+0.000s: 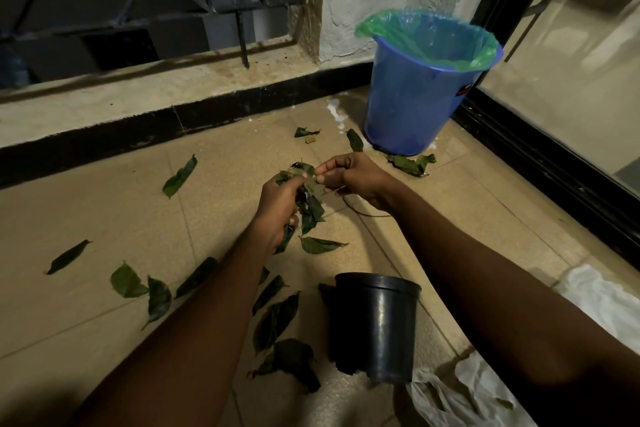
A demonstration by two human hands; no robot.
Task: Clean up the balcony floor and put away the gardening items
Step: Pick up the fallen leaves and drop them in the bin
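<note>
I see the tiled floor [104, 218], with a bag-lined blue bucket [415, 100] in its far right corner and a black pot [377, 326] standing near its right edge. The left hand [277, 215] has its fingers [294, 184] curled round a bunch of leaves [313, 210]. The right hand [356, 177] pinches one leaf atop that bunch. Loose leaves [179, 177] lie scattered across the floor.

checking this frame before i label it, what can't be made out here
Head view, all of it.
Blue bucket: near rim and green liner hide its contents.
Bunch of leaves: fingers of the left hand cover it, so no count.
Thin dark loop below the right hand: too thin to identify.
White plastic bag: cut off by the bottom edge.
Bucket label: too small, turned away.
</note>
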